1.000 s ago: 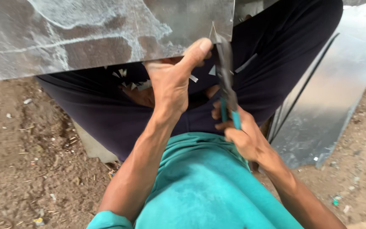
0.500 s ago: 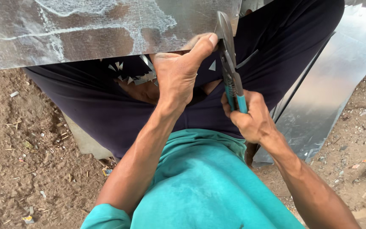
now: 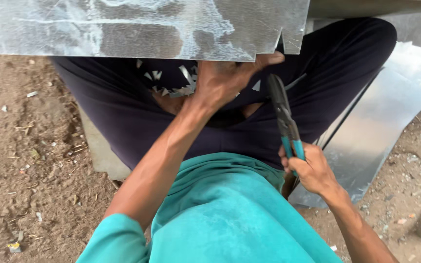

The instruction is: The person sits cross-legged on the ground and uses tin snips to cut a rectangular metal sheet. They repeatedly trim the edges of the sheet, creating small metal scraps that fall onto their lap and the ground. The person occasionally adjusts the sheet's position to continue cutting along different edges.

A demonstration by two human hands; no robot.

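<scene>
A large galvanised metal sheet (image 3: 137, 27) lies across my lap, with a small notch cut in its near edge at the right. My left hand (image 3: 225, 80) grips that near edge from below, thumb pointing right beside the notch. My right hand (image 3: 308, 168) is closed on the blue handles of tin snips (image 3: 282, 114), whose dark blades point up toward the notch but hang a little below the sheet, not touching it. Several small triangular metal offcuts (image 3: 171, 83) lie on my dark trousers under the sheet.
A stack of cut metal sheets (image 3: 391, 112) leans on the ground at my right. Bare dirt ground (image 3: 30, 160) with small debris spreads to the left and lower right. A flat pale slab (image 3: 101, 153) shows under my left leg.
The snips have come down and away from the sheet's edge, where the blades were at the cut before. The sheet has shifted, with the notch now showing. My left hand still holds the edge.
</scene>
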